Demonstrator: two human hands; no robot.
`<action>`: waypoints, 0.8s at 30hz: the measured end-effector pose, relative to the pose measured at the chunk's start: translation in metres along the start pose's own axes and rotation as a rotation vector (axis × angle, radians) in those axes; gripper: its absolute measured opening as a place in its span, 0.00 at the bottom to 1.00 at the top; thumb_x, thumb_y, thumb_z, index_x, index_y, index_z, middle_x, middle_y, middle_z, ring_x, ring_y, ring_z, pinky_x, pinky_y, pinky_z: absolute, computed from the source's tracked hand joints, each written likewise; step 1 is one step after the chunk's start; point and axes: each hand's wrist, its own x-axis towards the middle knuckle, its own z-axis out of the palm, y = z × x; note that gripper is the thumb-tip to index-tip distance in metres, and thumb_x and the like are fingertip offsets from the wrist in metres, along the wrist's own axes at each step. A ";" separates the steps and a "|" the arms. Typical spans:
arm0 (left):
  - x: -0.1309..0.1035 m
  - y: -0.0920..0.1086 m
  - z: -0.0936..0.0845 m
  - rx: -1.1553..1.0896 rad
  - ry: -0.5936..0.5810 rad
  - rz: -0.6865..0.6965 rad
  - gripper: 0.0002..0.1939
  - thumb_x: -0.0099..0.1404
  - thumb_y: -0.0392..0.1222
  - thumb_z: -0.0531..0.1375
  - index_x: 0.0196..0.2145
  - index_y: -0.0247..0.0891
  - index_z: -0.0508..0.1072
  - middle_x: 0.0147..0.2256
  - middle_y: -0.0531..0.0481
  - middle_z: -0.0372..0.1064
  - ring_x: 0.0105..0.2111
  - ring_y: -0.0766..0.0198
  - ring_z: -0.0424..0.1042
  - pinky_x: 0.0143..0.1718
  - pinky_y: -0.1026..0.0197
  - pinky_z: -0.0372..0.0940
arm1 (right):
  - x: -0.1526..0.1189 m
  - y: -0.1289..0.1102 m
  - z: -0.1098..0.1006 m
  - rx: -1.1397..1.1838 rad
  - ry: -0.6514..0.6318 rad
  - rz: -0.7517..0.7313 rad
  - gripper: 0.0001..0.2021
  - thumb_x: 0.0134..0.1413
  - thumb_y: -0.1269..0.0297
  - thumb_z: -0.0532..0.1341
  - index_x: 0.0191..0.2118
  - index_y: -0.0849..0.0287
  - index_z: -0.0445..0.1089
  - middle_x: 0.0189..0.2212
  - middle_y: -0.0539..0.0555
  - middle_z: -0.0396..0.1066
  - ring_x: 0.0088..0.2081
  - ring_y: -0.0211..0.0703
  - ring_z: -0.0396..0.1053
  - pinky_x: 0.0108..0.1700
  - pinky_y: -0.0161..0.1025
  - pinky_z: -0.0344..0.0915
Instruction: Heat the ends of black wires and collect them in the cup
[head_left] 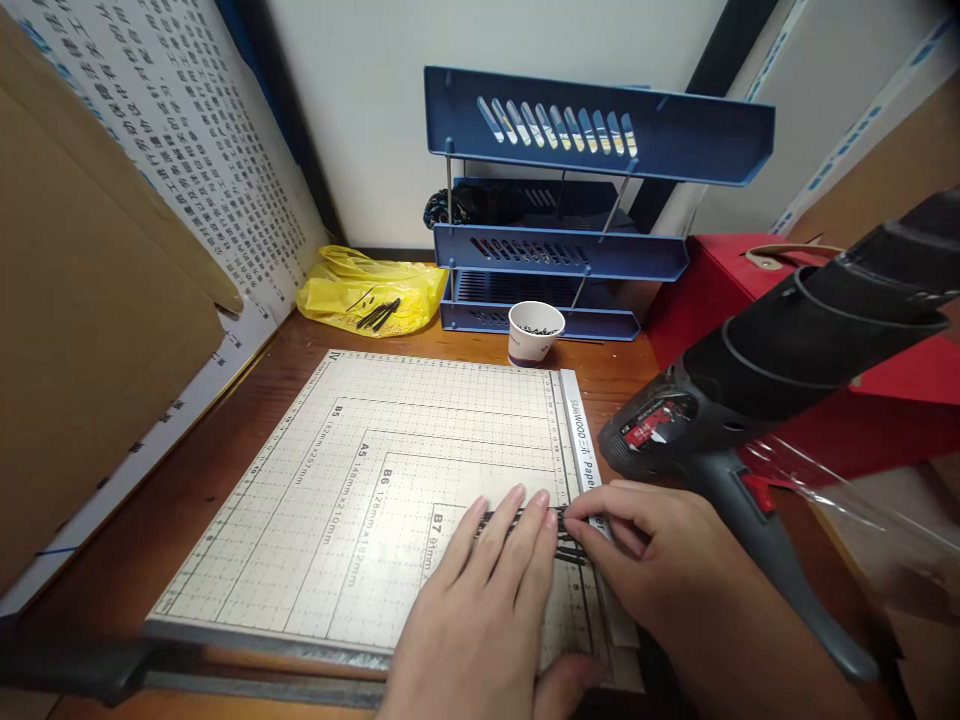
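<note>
Thin black tubes (571, 552) lie in a small bundle across the right side of the paper cutter's gridded board (300, 480), near its white edge strip (583, 430). Over the bundle my left hand (487, 600) lies flat, fingers stretched out, covering much of it. My right hand (649, 550) pinches the right ends of the tubes between thumb and forefinger, beside the left fingertips. How many tubes are under the fingers is hidden. Along the front, the cutter's dark handle (82, 662) and blade arm run beside the board.
Behind the board stands a paper cup (534, 345) holding small black pieces. Several black tube lengths lie on a yellow plastic bag (330, 290). A blue tiered tray (562, 250) is at the back. On the right are a black heat gun (750, 400) and a red box (705, 290).
</note>
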 end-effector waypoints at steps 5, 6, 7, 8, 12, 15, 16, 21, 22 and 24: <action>0.000 0.003 -0.002 -0.001 0.025 -0.018 0.38 0.75 0.64 0.45 0.64 0.27 0.65 0.65 0.40 0.61 0.64 0.52 0.65 0.59 0.50 0.64 | -0.002 0.001 -0.001 -0.103 0.032 0.010 0.11 0.55 0.61 0.58 0.27 0.53 0.76 0.14 0.46 0.57 0.19 0.36 0.55 0.25 0.35 0.47; 0.000 0.002 -0.002 0.001 0.029 -0.021 0.38 0.75 0.64 0.45 0.64 0.27 0.65 0.64 0.40 0.62 0.63 0.52 0.65 0.59 0.51 0.64 | -0.002 0.001 -0.001 -0.112 0.025 0.017 0.11 0.55 0.61 0.58 0.27 0.53 0.75 0.14 0.45 0.57 0.19 0.36 0.55 0.25 0.36 0.46; 0.000 0.002 -0.002 0.003 0.028 -0.023 0.38 0.75 0.64 0.45 0.63 0.27 0.66 0.64 0.40 0.62 0.63 0.52 0.66 0.59 0.51 0.65 | -0.002 0.001 -0.001 -0.120 0.016 0.026 0.11 0.56 0.61 0.57 0.27 0.53 0.75 0.14 0.45 0.57 0.19 0.36 0.55 0.25 0.36 0.46; 0.000 0.002 -0.002 0.003 0.023 -0.023 0.37 0.75 0.64 0.45 0.63 0.28 0.66 0.64 0.40 0.62 0.63 0.52 0.66 0.59 0.51 0.65 | -0.002 0.001 -0.001 -0.125 0.009 0.033 0.11 0.56 0.61 0.56 0.27 0.52 0.74 0.14 0.45 0.57 0.19 0.36 0.55 0.24 0.36 0.45; 0.000 0.004 0.000 -0.006 -0.004 -0.017 0.37 0.75 0.63 0.46 0.64 0.28 0.65 0.65 0.41 0.61 0.64 0.51 0.65 0.59 0.50 0.64 | -0.002 0.000 0.000 -0.138 0.045 0.032 0.11 0.56 0.60 0.57 0.28 0.52 0.75 0.14 0.45 0.56 0.19 0.36 0.55 0.26 0.36 0.47; 0.000 0.006 0.000 -0.019 -0.003 -0.008 0.37 0.75 0.63 0.45 0.65 0.29 0.64 0.66 0.43 0.60 0.64 0.52 0.64 0.60 0.50 0.64 | -0.003 0.000 -0.002 -0.136 0.023 0.039 0.12 0.58 0.59 0.57 0.27 0.51 0.75 0.14 0.46 0.55 0.19 0.37 0.54 0.26 0.37 0.46; -0.001 0.005 0.000 -0.021 0.006 -0.015 0.37 0.75 0.63 0.45 0.65 0.29 0.63 0.66 0.43 0.60 0.64 0.53 0.64 0.60 0.51 0.63 | -0.003 0.000 -0.003 -0.125 0.018 0.040 0.13 0.58 0.59 0.57 0.27 0.51 0.75 0.14 0.46 0.55 0.19 0.37 0.54 0.26 0.37 0.45; -0.001 -0.013 -0.016 0.012 0.025 -0.092 0.33 0.76 0.57 0.48 0.67 0.28 0.60 0.68 0.42 0.55 0.67 0.53 0.59 0.64 0.50 0.58 | -0.004 0.005 -0.007 -0.069 0.044 0.057 0.11 0.59 0.58 0.59 0.32 0.51 0.77 0.15 0.45 0.58 0.20 0.36 0.55 0.27 0.36 0.48; -0.001 -0.019 -0.020 0.029 0.007 -0.097 0.32 0.76 0.55 0.49 0.67 0.29 0.59 0.68 0.43 0.55 0.67 0.52 0.58 0.65 0.49 0.57 | -0.004 0.006 -0.008 -0.069 0.009 0.060 0.10 0.59 0.58 0.59 0.32 0.51 0.77 0.15 0.45 0.58 0.20 0.36 0.56 0.26 0.35 0.48; -0.002 -0.029 -0.026 0.059 -0.034 -0.086 0.33 0.76 0.55 0.49 0.69 0.30 0.57 0.68 0.44 0.54 0.68 0.52 0.58 0.66 0.46 0.56 | -0.005 0.009 -0.008 -0.069 -0.043 0.052 0.10 0.59 0.58 0.58 0.31 0.50 0.76 0.15 0.45 0.57 0.20 0.36 0.56 0.25 0.35 0.47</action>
